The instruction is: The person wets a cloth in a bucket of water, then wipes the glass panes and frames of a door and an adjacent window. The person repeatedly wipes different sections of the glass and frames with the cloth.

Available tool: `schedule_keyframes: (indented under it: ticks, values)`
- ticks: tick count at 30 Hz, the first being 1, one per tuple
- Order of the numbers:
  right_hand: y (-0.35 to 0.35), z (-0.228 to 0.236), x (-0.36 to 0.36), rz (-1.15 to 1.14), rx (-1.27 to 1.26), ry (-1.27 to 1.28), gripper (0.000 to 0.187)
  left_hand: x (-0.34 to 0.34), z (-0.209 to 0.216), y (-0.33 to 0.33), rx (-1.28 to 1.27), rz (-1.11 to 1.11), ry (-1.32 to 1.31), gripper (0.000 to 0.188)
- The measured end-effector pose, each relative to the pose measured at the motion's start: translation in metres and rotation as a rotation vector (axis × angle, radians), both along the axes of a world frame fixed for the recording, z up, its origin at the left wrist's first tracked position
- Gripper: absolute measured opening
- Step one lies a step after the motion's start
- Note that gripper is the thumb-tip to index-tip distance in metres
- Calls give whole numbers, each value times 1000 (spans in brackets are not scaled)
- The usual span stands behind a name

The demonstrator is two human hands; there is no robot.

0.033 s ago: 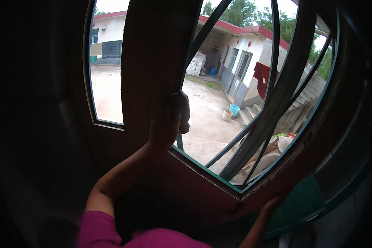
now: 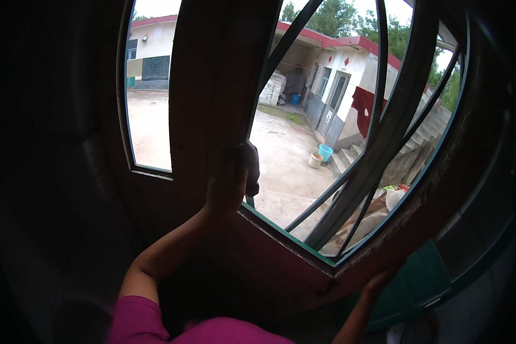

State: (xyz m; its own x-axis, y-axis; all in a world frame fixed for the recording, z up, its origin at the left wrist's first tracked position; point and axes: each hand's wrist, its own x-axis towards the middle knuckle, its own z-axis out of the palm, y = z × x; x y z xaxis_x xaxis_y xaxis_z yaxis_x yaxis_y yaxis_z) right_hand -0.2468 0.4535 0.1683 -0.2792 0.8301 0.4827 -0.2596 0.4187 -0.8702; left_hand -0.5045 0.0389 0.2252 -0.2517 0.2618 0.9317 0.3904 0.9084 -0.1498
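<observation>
A dark reddish-brown door or window frame (image 2: 221, 74) with glass panes fills the middle of the view. My left hand (image 2: 235, 175) lies against the upright between the two panes, close to the lower left corner of the larger one. Its fingers curl over the upright's edge in front of the glass; shadow hides whatever may be in them. Lower right, my right hand (image 2: 381, 279) rests at the bottom part of the same frame, its fingers too dark to make out.
Dark bars (image 2: 378, 166) cross behind the larger pane. Outside lies a concrete yard with a blue bucket (image 2: 325, 152), a cream bucket (image 2: 315, 160), steps and a white building (image 2: 352, 71). Beside my right hand stands a green container (image 2: 421, 281).
My left hand has slid a short way down along the upright. The right hand stays in nearly the same place.
</observation>
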Motion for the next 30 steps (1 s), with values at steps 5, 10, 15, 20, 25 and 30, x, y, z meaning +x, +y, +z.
schedule_keyframes:
  ticks: [5, 10, 15, 20, 25, 30]
  values:
    - [21, -16, 4, 83, 38, -67, 83, 51, -52, -48, -191, -216, -851, 50]
    - [-6, 5, -2, -31, 115, -152, 84, 53, 72, -96, -311, -632, -1050, 52]
    - [18, -27, -4, -38, 271, -109, 76, 23, 211, -66, -52, -893, -172, 43]
    - [28, -41, -13, -35, 75, -106, 73, -33, 388, -22, -83, -711, 728, 52]
    - [26, -46, -13, -112, 48, -128, 73, -10, 561, 33, 53, -1524, 601, 24]
    - [22, -55, -11, -192, 3, -154, 73, -28, 639, 41, 252, -469, 798, 26]
